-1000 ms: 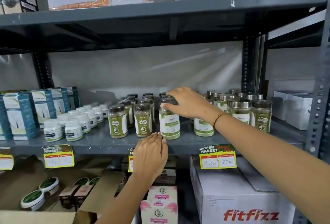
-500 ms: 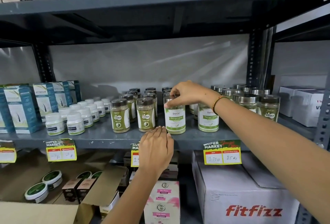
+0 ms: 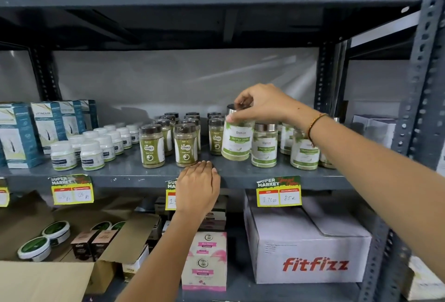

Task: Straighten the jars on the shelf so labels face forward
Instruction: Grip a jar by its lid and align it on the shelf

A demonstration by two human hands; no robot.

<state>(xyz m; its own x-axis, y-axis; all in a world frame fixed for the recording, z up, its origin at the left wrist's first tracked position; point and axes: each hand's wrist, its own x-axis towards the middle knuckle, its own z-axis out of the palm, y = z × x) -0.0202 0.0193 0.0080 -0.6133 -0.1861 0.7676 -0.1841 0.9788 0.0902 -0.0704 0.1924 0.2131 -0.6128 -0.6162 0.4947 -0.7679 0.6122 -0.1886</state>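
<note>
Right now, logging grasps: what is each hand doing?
Left hand: open, lying flat on the shelf edge, holding nothing.
Right hand: closed on the Moringa jar by its lid.

White-labelled moringa jar (image 3: 237, 139), tilted, label forward

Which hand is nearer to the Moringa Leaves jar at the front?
Right. The right hand grips the Moringa Leaves jar by its lid; the left hand rests on the shelf edge, below and left.
</note>
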